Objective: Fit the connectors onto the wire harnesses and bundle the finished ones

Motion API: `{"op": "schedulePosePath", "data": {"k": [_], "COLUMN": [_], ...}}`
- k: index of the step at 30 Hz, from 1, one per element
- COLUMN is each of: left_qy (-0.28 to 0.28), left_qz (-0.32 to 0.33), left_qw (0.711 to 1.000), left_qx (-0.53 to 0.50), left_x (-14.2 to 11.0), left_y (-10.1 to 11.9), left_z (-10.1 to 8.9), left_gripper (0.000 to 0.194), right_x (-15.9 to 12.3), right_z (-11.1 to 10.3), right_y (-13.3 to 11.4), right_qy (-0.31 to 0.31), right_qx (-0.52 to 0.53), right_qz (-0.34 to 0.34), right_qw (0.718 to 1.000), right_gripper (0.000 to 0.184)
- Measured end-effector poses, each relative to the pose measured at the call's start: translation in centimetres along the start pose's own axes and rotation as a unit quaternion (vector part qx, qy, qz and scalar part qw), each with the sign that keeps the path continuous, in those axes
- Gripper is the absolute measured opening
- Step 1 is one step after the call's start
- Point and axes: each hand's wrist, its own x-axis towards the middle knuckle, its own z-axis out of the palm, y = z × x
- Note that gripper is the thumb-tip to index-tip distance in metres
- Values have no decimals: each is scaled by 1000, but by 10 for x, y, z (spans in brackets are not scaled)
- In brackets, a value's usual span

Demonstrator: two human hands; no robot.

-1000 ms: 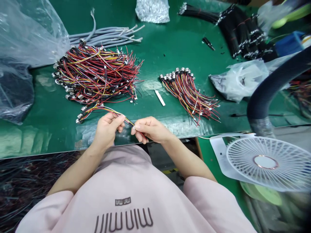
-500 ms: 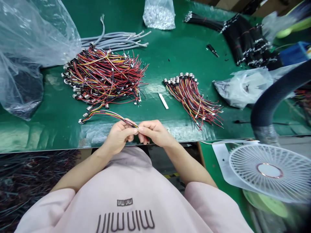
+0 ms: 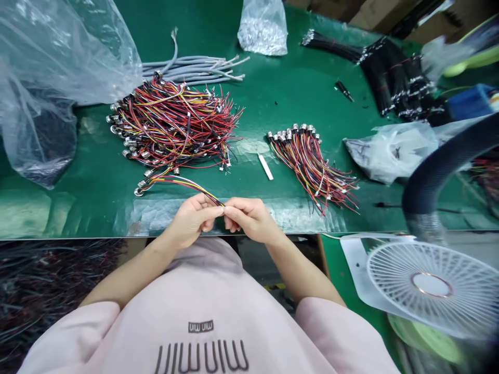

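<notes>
Near the bench's front edge, my left hand (image 3: 194,219) pinches a wire harness (image 3: 183,179) of red, yellow, white and black wires. Its round metal connector lies to the left on the bench, beside the large heap. My right hand (image 3: 249,218) is closed on the same wires, thumb tip against the left thumb tip. The wire ends are hidden in the fingers. Beyond my left hand spreads a big heap of similar wire harnesses (image 3: 183,124). To the right lies a smaller, neater bundle of harnesses (image 3: 312,166), connectors pointing away from me.
A white stick-like piece (image 3: 265,167) lies between the heaps. Grey cables (image 3: 195,67) and plastic bags (image 3: 263,31) sit farther back. Black cable bundles (image 3: 390,72) lie back right. A black hose (image 3: 432,166) and a white fan (image 3: 429,285) stand at right.
The view has shifted slightly, so the bench things appear a little lower and to the right. Both hands stay together on the wires; the red wire ends below the right fingers no longer show.
</notes>
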Motion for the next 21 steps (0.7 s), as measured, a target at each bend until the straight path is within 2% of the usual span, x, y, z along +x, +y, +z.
{"op": "schedulePosePath", "data": {"k": [6, 11, 16, 21], "left_qy": [4, 39, -11, 31], "left_qz": [-13, 78, 49, 94], "left_qw": [999, 990, 998, 995], "left_qx": [-38, -110, -34, -35], "left_x": [3, 2, 1, 2], "left_y": [1, 10, 1, 2], "left_z": [3, 0, -1, 1], "left_gripper": [21, 23, 31, 34], "right_x": [-4, -8, -8, -15], "right_z": [2, 3, 1, -3], "right_y": [0, -1, -2, -8], "right_qy": [-10, -17, -20, -39], "right_qx": [-102, -97, -82, -126], "right_qz": [-51, -40, -28, -29], "right_qw": [993, 994, 996, 991], "right_gripper": [39, 38, 39, 41]}}
